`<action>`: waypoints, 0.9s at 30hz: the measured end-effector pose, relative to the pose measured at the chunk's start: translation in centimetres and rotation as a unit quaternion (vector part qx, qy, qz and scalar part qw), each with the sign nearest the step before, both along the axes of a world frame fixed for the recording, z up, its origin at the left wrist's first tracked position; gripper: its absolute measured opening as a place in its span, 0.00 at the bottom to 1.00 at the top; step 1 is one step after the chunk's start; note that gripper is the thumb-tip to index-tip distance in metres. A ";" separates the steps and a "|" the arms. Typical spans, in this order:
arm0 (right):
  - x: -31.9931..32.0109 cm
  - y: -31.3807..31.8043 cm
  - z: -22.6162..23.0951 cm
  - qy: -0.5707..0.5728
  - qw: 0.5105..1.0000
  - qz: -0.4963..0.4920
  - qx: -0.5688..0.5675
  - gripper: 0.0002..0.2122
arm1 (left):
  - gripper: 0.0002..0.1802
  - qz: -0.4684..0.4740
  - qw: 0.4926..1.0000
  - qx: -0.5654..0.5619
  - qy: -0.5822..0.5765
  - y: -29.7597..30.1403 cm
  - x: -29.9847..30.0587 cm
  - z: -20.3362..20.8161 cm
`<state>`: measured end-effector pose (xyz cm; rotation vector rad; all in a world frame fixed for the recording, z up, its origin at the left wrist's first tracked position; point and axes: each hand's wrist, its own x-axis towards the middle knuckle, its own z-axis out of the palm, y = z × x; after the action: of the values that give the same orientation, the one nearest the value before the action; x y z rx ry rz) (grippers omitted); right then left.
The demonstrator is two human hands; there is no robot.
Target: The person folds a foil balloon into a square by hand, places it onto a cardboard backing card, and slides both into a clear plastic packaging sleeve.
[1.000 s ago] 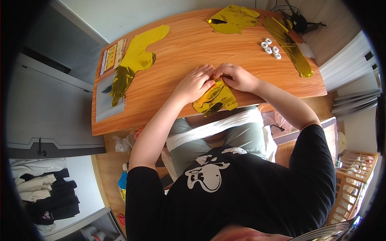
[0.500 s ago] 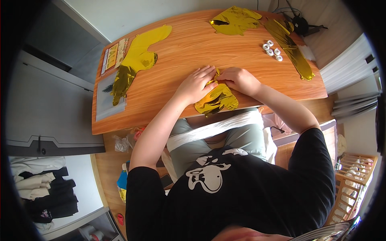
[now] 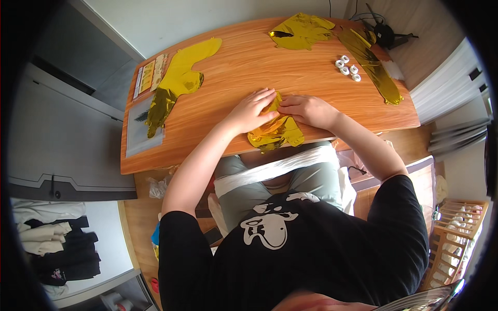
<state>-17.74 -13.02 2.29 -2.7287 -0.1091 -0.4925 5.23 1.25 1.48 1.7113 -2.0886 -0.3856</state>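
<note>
A gold foil balloon (image 3: 275, 136), flat and crumpled, lies at the table's near edge in front of me, its lower end reaching the edge. My left hand (image 3: 250, 113) rests on its left side, fingers stretched out, the thumb across the foil. From the right, my right hand (image 3: 311, 111) touches the upper part with its fingers extended to the left and laid on the foil. Part of the balloon is covered by both hands.
Other flat gold foil balloons lie at the left (image 3: 181, 67), far middle (image 3: 302, 32) and right (image 3: 371, 65). Several small white rolls (image 3: 345, 70) sit at right. A printed card (image 3: 148, 78) and a clear plastic bag (image 3: 145, 129) lie at left; a black device (image 3: 385, 33) stands in the far corner.
My right fingers have gone from bent at the foil's top to laid flatter on it. The upper strip of foil now shows wider between my hands.
</note>
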 end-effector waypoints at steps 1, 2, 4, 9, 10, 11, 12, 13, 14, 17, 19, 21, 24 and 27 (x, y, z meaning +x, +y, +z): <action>0.0 0.0 0.0 -0.002 1.000 0.001 -0.002 0.17 | 0.35 -0.004 0.997 0.036 0.069 -0.2 0.6 0.1; 0.0 0.1 0.0 0.001 1.000 0.000 0.001 0.17 | 0.34 -0.006 0.981 0.093 0.173 -0.6 1.5 0.4; 0.0 0.2 -0.2 0.003 1.000 -0.002 0.003 0.17 | 0.31 -0.059 0.920 0.174 0.346 -1.2 3.6 1.5; -0.2 0.0 -0.2 0.013 1.000 -0.008 0.003 0.16 | 0.26 -0.048 0.993 0.088 0.055 -2.5 2.3 3.1; -0.3 -0.1 -0.3 0.013 1.000 -0.011 0.003 0.16 | 0.26 -0.050 0.993 0.089 0.055 -2.4 1.4 2.9; -0.4 -0.2 -0.4 0.006 1.000 -0.007 0.000 0.17 | 0.26 -0.058 0.998 0.025 0.002 -2.3 0.6 2.7; -0.2 -0.3 -0.3 -0.002 1.000 0.001 -0.004 0.17 | 0.26 -0.062 0.996 -0.040 -0.053 -2.2 0.4 2.5; -0.1 -0.2 -0.3 -0.002 1.000 0.002 -0.004 0.17 | 0.25 -0.057 0.998 -0.023 -0.001 -2.2 0.5 1.8; 0.0 -0.1 -0.3 0.002 1.000 0.003 0.007 0.17 | 0.25 -0.057 0.998 -0.023 -0.001 -2.0 0.5 1.4; 0.1 0.3 0.1 0.004 1.000 0.004 0.017 0.17 | 0.26 -0.069 0.996 -0.053 0.021 -1.8 0.9 0.2; 0.0 0.2 0.0 0.002 1.000 0.003 0.016 0.17 | 0.26 -0.071 0.995 -0.063 0.012 -1.7 0.8 -0.2; 0.0 0.2 -0.1 -0.056 0.996 0.027 -0.066 0.17 | 0.26 -0.071 0.995 -0.071 0.004 -1.6 0.7 -0.3; -0.2 0.3 0.2 -0.082 0.991 0.033 -0.097 0.16 | 0.26 -0.052 0.996 -0.068 0.002 -1.5 0.3 -0.3; -0.4 0.3 0.6 -0.088 0.990 0.039 -0.100 0.15 | 0.27 -0.042 0.997 -0.068 0.001 -1.4 0.2 -0.3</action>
<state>-18.10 -12.69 2.90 -2.8557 -0.3262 -0.7342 5.48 -0.15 1.19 1.5504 -2.1378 -0.2639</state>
